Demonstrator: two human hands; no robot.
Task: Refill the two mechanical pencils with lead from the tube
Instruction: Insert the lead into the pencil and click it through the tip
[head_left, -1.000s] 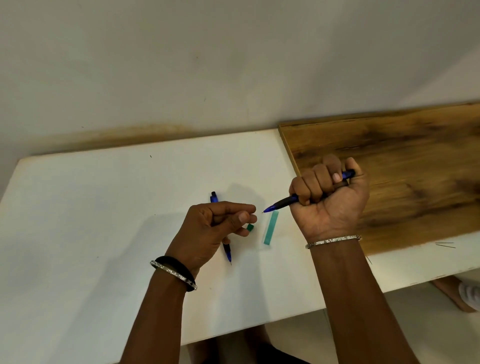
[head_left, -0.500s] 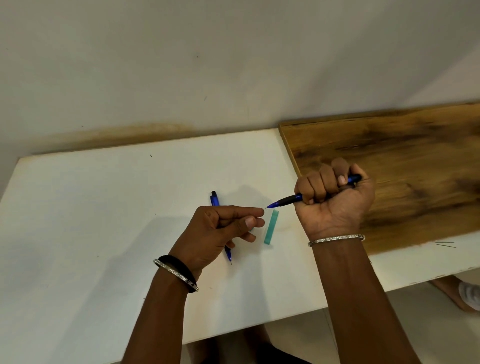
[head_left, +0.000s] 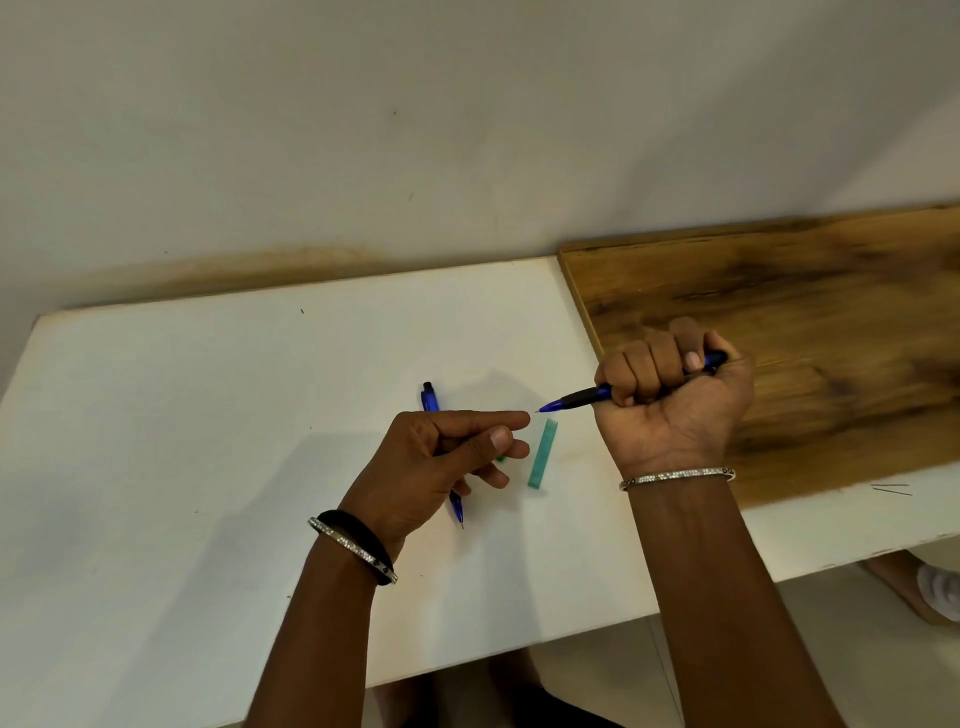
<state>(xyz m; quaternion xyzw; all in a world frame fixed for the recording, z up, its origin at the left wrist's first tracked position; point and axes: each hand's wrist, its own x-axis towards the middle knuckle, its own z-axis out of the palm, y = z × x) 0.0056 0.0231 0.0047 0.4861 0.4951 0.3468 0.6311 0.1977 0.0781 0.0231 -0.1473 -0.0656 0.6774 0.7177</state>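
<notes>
Grips the held pencil (head_left: 584, 397) in the fist of the right hand (head_left: 675, 410), thumb on the button end, tip aimed left. Brings the left hand (head_left: 431, 467) up to that tip with forefinger stretched out and thumb pressed against its side; cannot tell whether a lead sits in that pinch (far too fine to show here). Has crept the left fingertips nearer the tip over the last second, and lifted the right fist a little up and rightward, so the gap is now slim but not closed. Leaves the second pencil (head_left: 429, 401) lying on the white table (head_left: 208, 415), its middle hidden under the left hand, and the teal tube (head_left: 543, 453) flat just right of the left fingers, unmoved. Half covers a small green piece (head_left: 500, 458), probably the tube's cap. Reads as lining up to work at the tip of the first pencil, with the second probably still to refill.
</notes>
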